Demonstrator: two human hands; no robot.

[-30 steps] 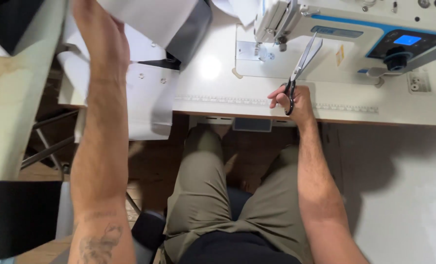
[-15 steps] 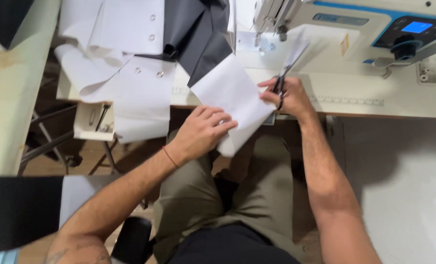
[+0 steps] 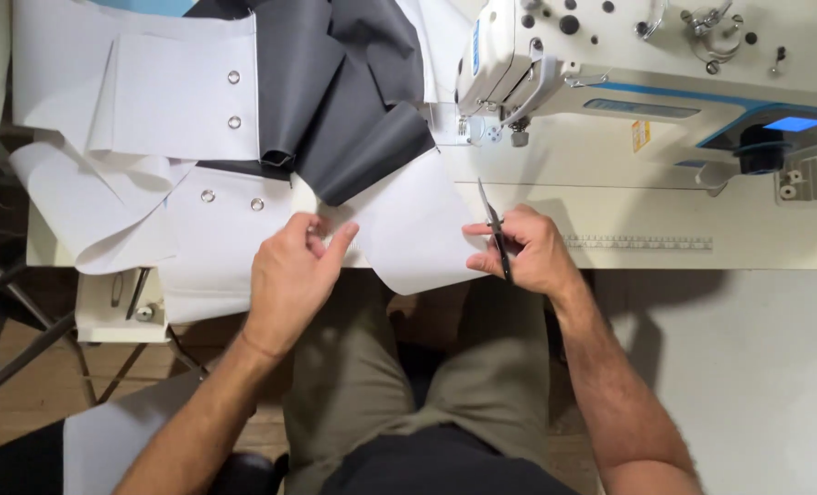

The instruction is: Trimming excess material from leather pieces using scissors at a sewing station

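A white fabric piece (image 3: 419, 231) lies over the front edge of the sewing table (image 3: 702, 247), hanging toward my lap. My left hand (image 3: 291, 275) pinches its left edge with thumb and forefinger. My right hand (image 3: 523, 252) grips the piece's right edge and also holds small black scissors (image 3: 495, 229), blades pointing away from me. The white sewing machine (image 3: 629, 64) stands just beyond, its needle area (image 3: 493, 128) above the fabric.
Dark grey fabric (image 3: 344, 101) and white panels with metal snaps (image 3: 179, 101) are piled at the left of the table. A ruler strip (image 3: 638, 243) runs along the table front. A small tray (image 3: 120, 307) with tools hangs under the left edge.
The view has shifted closer. My left hand moved from on top of the white piece to pinching its left edge; the piece now lies flatter between both hands.
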